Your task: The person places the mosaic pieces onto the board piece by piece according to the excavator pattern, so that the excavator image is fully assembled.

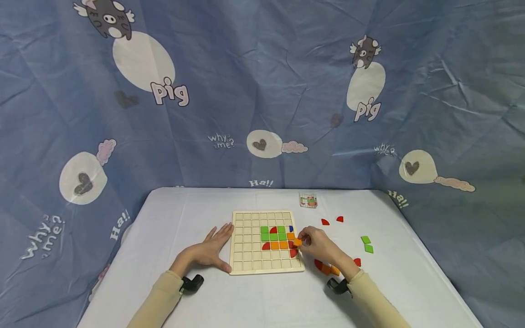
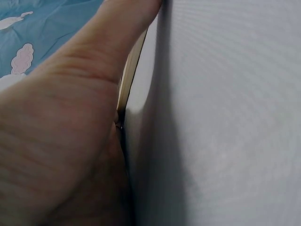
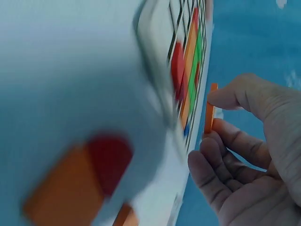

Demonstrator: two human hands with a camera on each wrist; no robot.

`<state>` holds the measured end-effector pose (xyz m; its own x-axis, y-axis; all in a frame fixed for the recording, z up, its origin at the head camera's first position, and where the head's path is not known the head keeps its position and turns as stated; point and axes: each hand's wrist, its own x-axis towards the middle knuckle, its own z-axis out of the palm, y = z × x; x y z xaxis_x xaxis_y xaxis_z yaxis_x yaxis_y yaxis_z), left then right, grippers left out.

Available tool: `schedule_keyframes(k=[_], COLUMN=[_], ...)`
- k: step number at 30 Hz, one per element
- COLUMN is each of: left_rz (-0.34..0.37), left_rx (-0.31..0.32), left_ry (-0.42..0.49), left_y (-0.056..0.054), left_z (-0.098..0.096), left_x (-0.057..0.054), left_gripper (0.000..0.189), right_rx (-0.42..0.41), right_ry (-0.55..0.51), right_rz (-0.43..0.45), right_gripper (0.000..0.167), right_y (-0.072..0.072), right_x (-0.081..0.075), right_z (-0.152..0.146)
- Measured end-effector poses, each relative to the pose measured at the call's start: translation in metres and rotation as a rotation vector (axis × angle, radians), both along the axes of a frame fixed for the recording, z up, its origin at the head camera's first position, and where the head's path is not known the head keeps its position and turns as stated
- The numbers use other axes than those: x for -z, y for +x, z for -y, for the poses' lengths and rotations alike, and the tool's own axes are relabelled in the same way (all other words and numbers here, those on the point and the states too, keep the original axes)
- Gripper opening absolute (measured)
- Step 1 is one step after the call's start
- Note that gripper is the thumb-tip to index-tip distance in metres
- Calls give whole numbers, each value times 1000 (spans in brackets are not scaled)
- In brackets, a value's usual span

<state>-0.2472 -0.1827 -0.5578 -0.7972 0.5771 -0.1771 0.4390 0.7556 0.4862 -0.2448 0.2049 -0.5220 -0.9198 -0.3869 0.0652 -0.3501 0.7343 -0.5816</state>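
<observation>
A square wooden grid board (image 1: 248,255) lies on the table, with green, red, orange and blue tiles set in cells toward its right side. My left hand (image 1: 211,249) rests at the board's left edge, fingers spread and straight, thumb by the near corner. In the left wrist view the hand (image 2: 70,108) covers most of the board's pale edge (image 2: 131,70). Over the board's right edge, my right hand (image 1: 317,243) pinches an orange square tile (image 1: 297,242) between thumb and fingers. The right wrist view shows this orange tile (image 3: 210,110) held edge-on.
Loose orange tiles (image 1: 335,271) and a red quarter-round tile (image 1: 318,264) lie under the right wrist. More red pieces (image 1: 340,219) and green tiles (image 1: 365,239) are scattered to the right. A small pattern card (image 1: 308,200) lies behind the board. A printed blue cloth (image 1: 262,91) surrounds the table.
</observation>
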Motion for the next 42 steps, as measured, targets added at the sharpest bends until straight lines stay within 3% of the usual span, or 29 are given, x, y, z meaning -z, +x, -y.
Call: schedule_keyframes(k=[6, 13, 26, 34, 42], left_rz=[-3, -4, -3, -2, -3], left_rx=[-3, 1, -3, 0, -4], left_ry=[4, 1, 2, 2, -1], left_y=[-1, -1, 0, -1, -2], left_z=[0, 0, -1, -3, -2], left_x=[0, 0, -1, 0, 0], left_gripper=[140, 140, 140, 140, 140], right_rx=[-179, -256, -262, -301, -228], right_ry=[42, 91, 127, 142, 57], right_rz=[-83, -98, -35, -41, 8], right_gripper=[22, 20, 16, 10, 12], right_y=[9, 13, 6, 4, 10], right_x=[1, 4, 5, 4, 1], right_z=[22, 32, 33, 33, 21])
